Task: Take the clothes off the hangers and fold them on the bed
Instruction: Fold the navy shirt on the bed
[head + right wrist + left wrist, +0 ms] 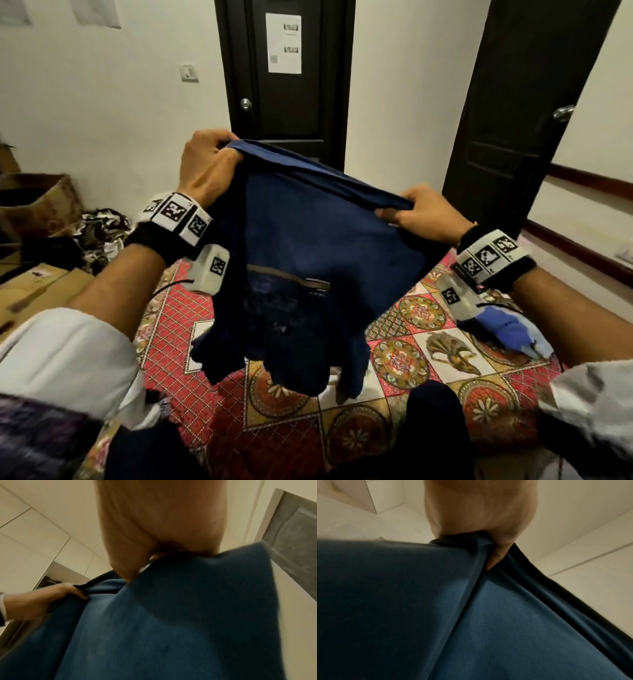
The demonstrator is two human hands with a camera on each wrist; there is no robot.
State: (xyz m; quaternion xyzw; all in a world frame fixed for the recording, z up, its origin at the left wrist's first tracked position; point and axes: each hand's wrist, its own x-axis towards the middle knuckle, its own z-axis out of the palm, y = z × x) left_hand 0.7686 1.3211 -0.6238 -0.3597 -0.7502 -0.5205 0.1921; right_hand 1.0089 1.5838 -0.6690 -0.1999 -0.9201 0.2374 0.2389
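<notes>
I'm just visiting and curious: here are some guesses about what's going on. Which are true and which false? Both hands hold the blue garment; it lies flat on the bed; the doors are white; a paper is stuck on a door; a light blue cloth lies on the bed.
1. Both the left hand and the right hand grip the dark blue garment. True.
2. The garment lies flat on the bed. False: it hangs in the air above the patterned bedspread.
3. The door is white. False: it is dark; the walls are white.
4. A sheet of paper is stuck on that door. True.
5. A light blue cloth lies on the bed. True.
</notes>
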